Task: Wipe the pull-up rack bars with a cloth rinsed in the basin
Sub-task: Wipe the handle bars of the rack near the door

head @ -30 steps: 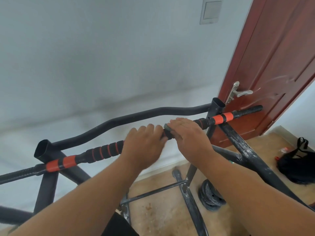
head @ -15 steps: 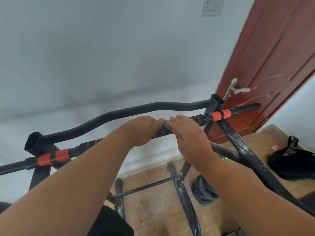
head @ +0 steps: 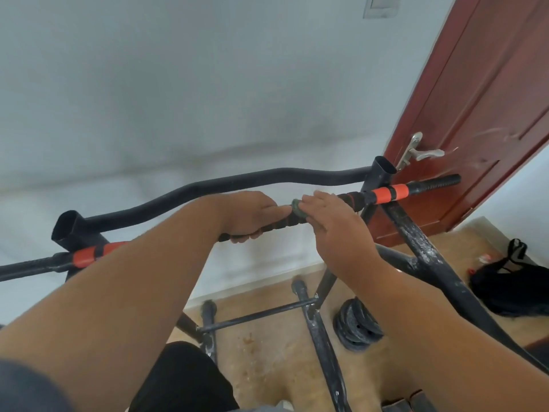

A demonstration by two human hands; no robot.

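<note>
The left hand (head: 252, 212) has slid along and now clenches the grip bar (head: 276, 226) while the right hand's (head: 335, 224) fingers (head: 312, 200) keep pinching the cloth (head: 297, 207) against it, wiping on.

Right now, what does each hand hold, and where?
Left hand grips the grip bar mid-length; right hand presses a cloth onto it beside the left.

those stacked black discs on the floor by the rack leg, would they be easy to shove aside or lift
The stack of discs looks like metal weight plates, so it is probably heavy for its size and stiff. Lying flat on the floor, it is unlikely to roll or tip. The plates sit slightly offset, so a shove may slide the top ones apart.
</note>
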